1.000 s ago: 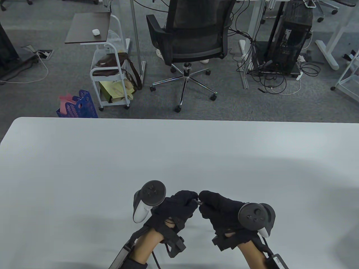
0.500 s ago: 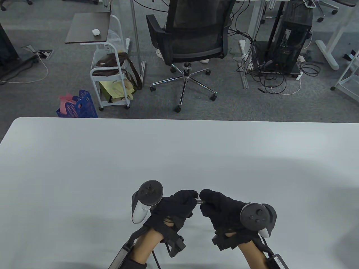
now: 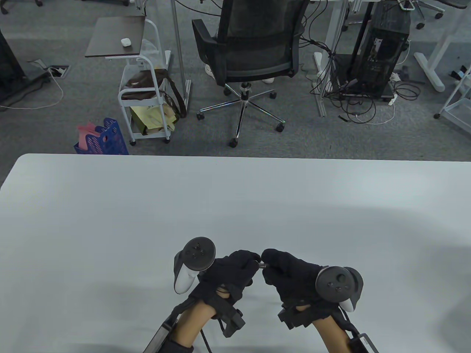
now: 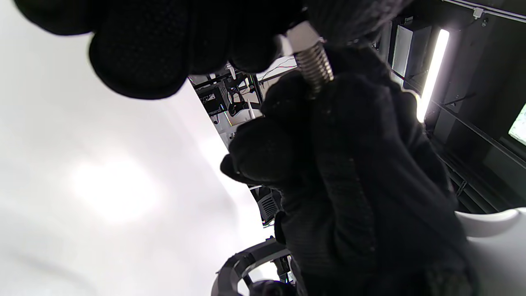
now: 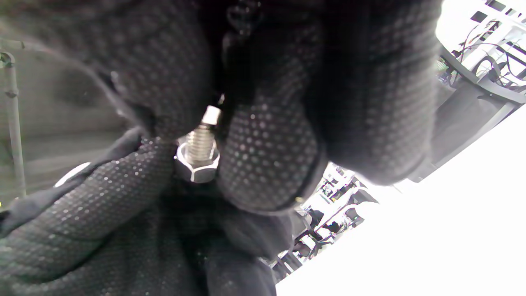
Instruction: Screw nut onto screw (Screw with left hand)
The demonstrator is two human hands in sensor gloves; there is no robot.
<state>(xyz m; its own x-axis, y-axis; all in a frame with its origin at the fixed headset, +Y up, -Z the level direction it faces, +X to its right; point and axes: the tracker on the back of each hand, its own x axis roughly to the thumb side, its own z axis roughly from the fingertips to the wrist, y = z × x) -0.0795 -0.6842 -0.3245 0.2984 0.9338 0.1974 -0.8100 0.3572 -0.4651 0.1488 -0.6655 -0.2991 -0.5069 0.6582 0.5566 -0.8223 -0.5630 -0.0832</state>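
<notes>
Both gloved hands meet over the near middle of the white table (image 3: 235, 206), a little above it. My left hand (image 3: 253, 259) pinches a silver hex nut (image 4: 302, 35) that sits on the threaded screw (image 4: 314, 68). My right hand (image 3: 268, 263) grips the screw's other end between its fingertips (image 5: 267, 152). In the right wrist view the nut (image 5: 196, 165) sits on the thread (image 5: 201, 142), held by the left glove below it. In the table view only a short silver piece of the screw (image 3: 261, 265) shows between the two hands.
Beyond the table's far edge stand a black office chair (image 3: 254, 47), a white cart (image 3: 143, 95) and a blue basket (image 3: 103, 139). A computer tower with cables (image 3: 382, 55) stands at the back right.
Both hands stay together on the screw and nut. The left wrist has turned slightly and the right tracker has drifted a little to the right.
</notes>
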